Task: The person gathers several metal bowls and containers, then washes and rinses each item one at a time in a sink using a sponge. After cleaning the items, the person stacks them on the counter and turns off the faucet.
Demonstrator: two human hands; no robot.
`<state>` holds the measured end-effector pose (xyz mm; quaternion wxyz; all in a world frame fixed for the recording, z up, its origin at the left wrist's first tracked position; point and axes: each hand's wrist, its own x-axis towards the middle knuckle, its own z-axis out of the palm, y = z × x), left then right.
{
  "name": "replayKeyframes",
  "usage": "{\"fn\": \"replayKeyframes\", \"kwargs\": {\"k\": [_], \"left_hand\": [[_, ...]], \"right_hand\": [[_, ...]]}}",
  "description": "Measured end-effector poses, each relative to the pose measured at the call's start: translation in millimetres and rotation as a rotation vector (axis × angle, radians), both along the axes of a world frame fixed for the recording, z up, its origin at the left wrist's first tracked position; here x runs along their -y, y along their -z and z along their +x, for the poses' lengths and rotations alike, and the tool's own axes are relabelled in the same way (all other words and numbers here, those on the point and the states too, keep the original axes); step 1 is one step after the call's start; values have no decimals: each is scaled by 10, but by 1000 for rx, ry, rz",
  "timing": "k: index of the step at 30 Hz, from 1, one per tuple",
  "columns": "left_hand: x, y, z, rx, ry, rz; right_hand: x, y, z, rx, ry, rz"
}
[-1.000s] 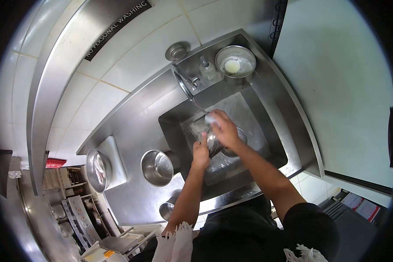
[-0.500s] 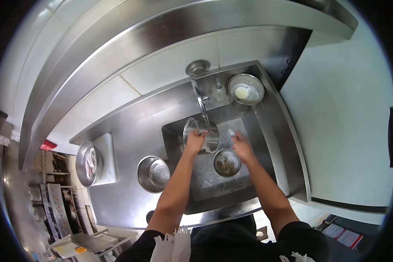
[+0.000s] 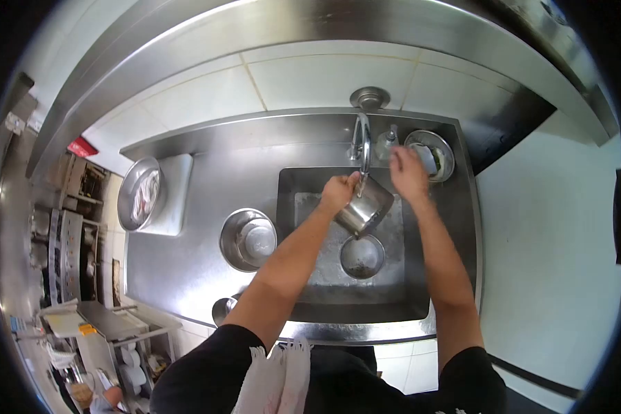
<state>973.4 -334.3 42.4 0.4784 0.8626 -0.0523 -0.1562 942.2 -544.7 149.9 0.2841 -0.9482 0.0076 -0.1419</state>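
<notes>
My left hand (image 3: 339,193) is closed on the upper edge of a shiny metal pot (image 3: 370,208), tilted over the sink under the curved faucet (image 3: 364,141). Below the pot's lower rim, a round metal bowl (image 3: 363,258) stands on the sink floor with liquid in it. My right hand (image 3: 408,172), slightly blurred, is beside a metal bowl (image 3: 448,155) at the sink's back right corner. A pale, flat pad with some green (image 3: 426,160) lies in that bowl, close to my fingers. A clear pump bottle (image 3: 387,143) stands just behind this hand.
On the steel counter left of the sink (image 3: 290,309) stands a deep metal pot (image 3: 248,240). Farther left, an oval metal bowl (image 3: 142,195) with pale strips inside rests on a white board (image 3: 179,196). A small metal container (image 3: 222,310) sits at the front edge.
The pot in my left hand has tipped over toward the bowl below. My right hand moved from the sink up to the back right bowl, where the pad now lies. The view shifted.
</notes>
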Motion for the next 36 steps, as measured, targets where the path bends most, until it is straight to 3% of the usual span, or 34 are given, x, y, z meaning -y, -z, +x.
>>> {"fn": "replayKeyframes", "kwargs": {"k": [1, 4, 7, 8, 9, 10, 12, 14, 16, 17, 18, 21, 23, 25, 26, 29, 30, 31, 32, 36], "left_hand": [[-78, -121, 4, -39, -38, -87], [-278, -373, 80, -268, -37, -180], [-443, -224, 193, -435, -107, -363], [-499, -198, 178, -513, -180, -468], [-552, -145, 169, -590, -253, -576], [-635, 212, 271, -755, -282, -698], [-648, 500, 199, -824, -469, -960], [-623, 534, -10, -887, -642, -1220], [-629, 1070, -99, -834, -657, -1342], [-620, 1269, -163, -807, -663, -1400], [-580, 1145, -313, -775, -680, -1435], [-538, 932, -539, -778, -448, -1622], [-566, 761, -553, -905, -288, -1495], [-705, 1029, -394, -1049, -320, -1223], [-685, 527, -422, -1120, -241, -1127], [-543, 153, -255, -889, -148, -480], [-473, -55, -272, -830, -131, -426], [-402, 15, -212, -810, -6, -343], [-332, 165, -127, -786, 118, -260], [-160, 233, -193, -404, 198, 120]], "right_hand": [[-115, 33, -26, -140, -75, 40], [-239, 861, 179, -267, -293, 273], [-260, 718, 183, -874, -190, 989], [-291, 568, 81, -875, -143, 1093], [-241, 761, 78, -908, -107, 1215], [-115, 1164, 128, -937, -68, 1336], [-33, 1609, 144, -891, 93, 1594], [-54, 1992, 144, -826, 109, 1715], [-269, 1694, -4, -715, 194, 1801], [-311, 1636, -9, -730, 230, 1719], [-334, 1609, 27, -743, 263, 1638], [-392, 1374, 13, -642, 274, 1391], [-334, 1044, -72, -540, 232, 1184], [-315, 743, -226, -452, 162, 945], [-224, 800, -282, -437, 11, 934], [-130, 1132, -528, -421, -165, 462], [-348, 822, -740, -446, -87, 360], [-479, 986, -901, -140, -117, 234], [-622, 860, -1040, -164, -154, 239], [-994, 985, -1374, -225, -311, 381]]}}
